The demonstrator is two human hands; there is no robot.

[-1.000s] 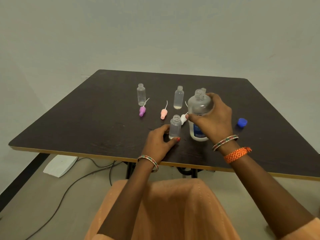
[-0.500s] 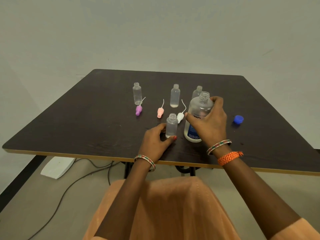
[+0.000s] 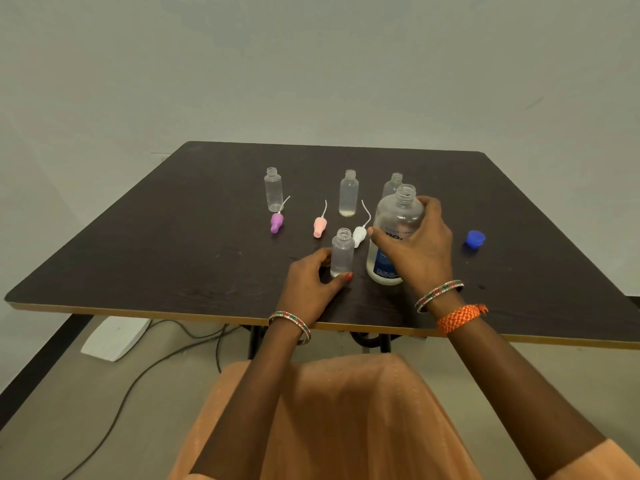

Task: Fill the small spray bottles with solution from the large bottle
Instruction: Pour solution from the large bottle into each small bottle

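Observation:
The large clear bottle (image 3: 394, 223) with a blue label stands uncapped on the dark table (image 3: 173, 258), and my right hand (image 3: 419, 247) grips its body. Just left of it stands an open small bottle (image 3: 343, 252); my left hand (image 3: 311, 285) holds its base between thumb and fingers. Three more open small bottles stand behind: one at far left (image 3: 273, 190), one in the middle (image 3: 348, 194), one (image 3: 393, 185) partly hidden behind the large bottle. Spray tops lie loose on the table: purple (image 3: 276, 223), pink (image 3: 319, 226) and white (image 3: 359, 236).
The blue cap (image 3: 474, 239) lies on the table to the right of my right hand. Below the table's front edge are my lap in orange cloth, a white block (image 3: 114, 337) on the floor and cables.
Both hands keep their grips. The large bottle's tilt has changed a little while it stays on the table, and the view has shifted a little; the small bottles stand as before.

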